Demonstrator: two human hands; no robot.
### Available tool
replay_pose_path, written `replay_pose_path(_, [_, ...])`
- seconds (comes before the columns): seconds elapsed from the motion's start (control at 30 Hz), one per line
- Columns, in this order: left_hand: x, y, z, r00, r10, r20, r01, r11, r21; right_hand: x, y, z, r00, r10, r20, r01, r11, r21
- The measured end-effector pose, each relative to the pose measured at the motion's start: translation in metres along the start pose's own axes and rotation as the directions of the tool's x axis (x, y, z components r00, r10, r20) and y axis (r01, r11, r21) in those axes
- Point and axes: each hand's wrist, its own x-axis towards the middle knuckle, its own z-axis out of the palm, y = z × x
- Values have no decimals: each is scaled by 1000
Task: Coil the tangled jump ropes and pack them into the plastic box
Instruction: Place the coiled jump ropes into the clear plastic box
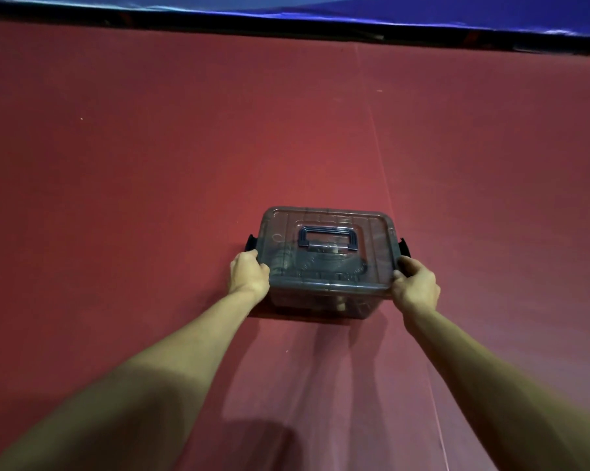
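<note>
The lidded plastic box (327, 263) sits between left hand (249, 273) and right hand (415, 283), both gripping its sides.

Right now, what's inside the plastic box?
Through the tinted lid of the plastic box, dark coils show, likely the jump ropes. The tint and the blue handle hide how many.

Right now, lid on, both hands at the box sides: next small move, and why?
Probably flip the side latches shut. The lid sits on the plastic box, dark coils inside, yet both latches stick outward just beyond the left hand and right hand.
</note>
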Motion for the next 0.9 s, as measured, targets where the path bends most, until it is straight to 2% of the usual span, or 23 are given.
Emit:
replay_pose_path(0.1, [3,0,5,999,-18,-31,17,999,-40,-1,-2,4,996,77,-43,-74,994,83])
replay_pose_path(0.2, [3,-6,8,998,-62,-21,57,977,-205,1,-1,6,987,139,-86,-123,979,162])
replay_pose_path(0.3, [2,-9,6,988,-152,-2,137,898,-419,6,2,10,971,207,-118,-176,958,228])
replay_pose_path(0.4, [4,-15,6,977,-202,70,208,828,-520,8,0,12,953,256,-160,-211,944,255])
replay_pose_path(0.5, [1,-13,3,970,-218,104,235,750,-619,11,-1,12,948,291,-130,-251,934,256])
replay_pose_path(0.73, [-2,-5,1,991,-117,-57,77,880,-468,11,-5,13,957,287,-24,-274,933,232])
replay_pose_path(0.9, [-4,-2,5,987,-6,-162,-35,968,-247,14,-1,14,962,272,-1,-264,935,237])
